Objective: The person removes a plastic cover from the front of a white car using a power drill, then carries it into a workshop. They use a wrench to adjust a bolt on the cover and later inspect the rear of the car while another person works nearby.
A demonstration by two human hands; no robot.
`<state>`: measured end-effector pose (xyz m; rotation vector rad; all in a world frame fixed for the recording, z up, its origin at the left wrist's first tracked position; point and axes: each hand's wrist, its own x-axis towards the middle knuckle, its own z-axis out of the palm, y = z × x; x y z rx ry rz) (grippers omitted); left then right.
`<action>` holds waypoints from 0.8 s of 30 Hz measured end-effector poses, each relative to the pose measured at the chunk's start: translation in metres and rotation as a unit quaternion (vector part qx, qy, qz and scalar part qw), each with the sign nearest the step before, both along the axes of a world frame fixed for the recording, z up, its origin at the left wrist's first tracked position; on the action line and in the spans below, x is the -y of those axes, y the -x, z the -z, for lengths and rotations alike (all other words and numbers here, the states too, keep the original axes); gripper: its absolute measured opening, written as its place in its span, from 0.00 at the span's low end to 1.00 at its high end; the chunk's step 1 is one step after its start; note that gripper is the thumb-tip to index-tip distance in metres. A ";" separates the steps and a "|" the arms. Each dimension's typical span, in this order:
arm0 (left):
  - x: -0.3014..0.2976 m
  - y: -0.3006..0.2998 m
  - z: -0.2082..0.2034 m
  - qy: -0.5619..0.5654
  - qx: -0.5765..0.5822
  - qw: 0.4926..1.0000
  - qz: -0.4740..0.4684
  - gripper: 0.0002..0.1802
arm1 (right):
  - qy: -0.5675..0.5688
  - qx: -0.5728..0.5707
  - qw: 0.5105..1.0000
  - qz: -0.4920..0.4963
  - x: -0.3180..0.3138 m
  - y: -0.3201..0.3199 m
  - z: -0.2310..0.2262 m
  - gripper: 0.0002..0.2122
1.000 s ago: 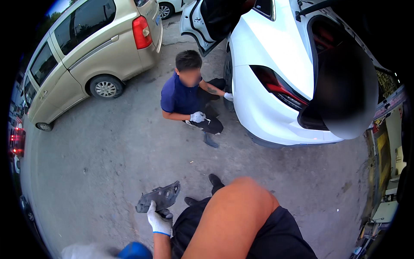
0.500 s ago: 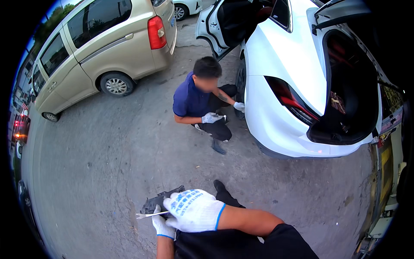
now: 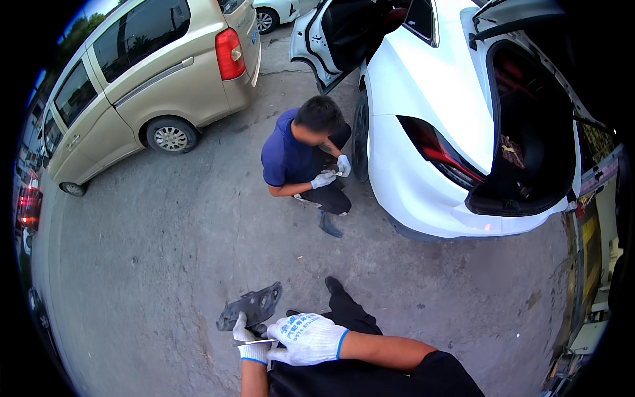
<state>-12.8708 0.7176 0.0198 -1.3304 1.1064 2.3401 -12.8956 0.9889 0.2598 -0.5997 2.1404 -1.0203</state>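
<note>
A black moulded plastic part [image 3: 254, 308] with holes and an uneven outline is in front of me at the lower middle. My left hand [image 3: 246, 339], in a white knit glove with a blue cuff, is closed on its near end, thumb up. My right hand [image 3: 307, 339], gloved the same way with blue print on its back, is closed on a thin, flat metal tool [image 3: 259, 342]. The tool lies across my left glove, just below the plastic part. The right fingers and the tool's handle are mostly hidden.
A person in a blue shirt and white gloves [image 3: 301, 152] squats beside the rear wheel of a white car [image 3: 423, 172], whose side door and tailgate stand open. A beige van [image 3: 152, 79] is parked at the upper left. My dark shoe [image 3: 335, 286] rests on the grey pavement.
My right hand and the tool have drawn back to the right, showing more of the plastic part. The squatting person has taken a hand off the wheel and brought both hands together.
</note>
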 end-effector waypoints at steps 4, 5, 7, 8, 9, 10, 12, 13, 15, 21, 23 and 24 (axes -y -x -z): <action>-0.001 -0.001 0.003 0.001 -0.010 1.000 0.010 0.25 | -0.005 -0.024 1.000 0.001 0.006 -0.002 0.002 0.23; -0.004 -0.006 -0.002 -0.016 0.002 1.000 0.006 0.24 | -0.015 -0.020 1.000 0.003 0.008 -0.005 0.005 0.23; -0.006 -0.007 -0.020 -0.016 0.000 1.000 -0.010 0.20 | -0.014 -0.040 0.999 -0.024 0.018 -0.004 0.005 0.23; -0.006 -0.010 -0.033 -0.012 -0.004 1.000 -0.016 0.18 | -0.005 -0.039 0.999 -0.027 0.022 -0.001 -0.002 0.23; -0.007 -0.010 -0.040 -0.015 0.001 0.999 -0.033 0.16 | 0.010 -0.040 0.998 -0.042 0.023 0.003 -0.015 0.23; -0.003 -0.015 -0.045 -0.017 0.009 0.998 -0.056 0.14 | 0.023 -0.042 0.998 -0.042 0.028 0.005 -0.022 0.22; 0.004 -0.032 -0.047 -0.036 0.027 0.993 -0.113 0.11 | 0.021 -0.032 0.998 -0.054 0.046 -0.001 -0.037 0.22; -0.009 -0.006 -0.060 -0.056 0.010 0.993 -0.100 0.10 | 0.007 -0.044 0.999 -0.015 0.046 0.003 -0.044 0.24; -0.012 0.017 -0.042 -0.017 0.052 0.998 -0.022 0.12 | 0.067 -0.105 0.990 0.066 0.053 0.011 -0.051 0.16; 0.000 -0.013 -0.031 -0.070 0.087 0.991 -0.071 0.16 | 0.033 -0.039 0.999 -0.014 0.066 0.007 -0.055 0.15; 0.002 -0.023 -0.039 -0.077 0.048 0.994 -0.053 0.16 | 0.028 -0.058 0.998 -0.011 0.067 0.007 -0.055 0.15; 0.002 -0.026 -0.023 -0.092 0.044 0.993 -0.059 0.17 | 0.024 -0.065 0.998 -0.012 0.066 0.008 -0.055 0.15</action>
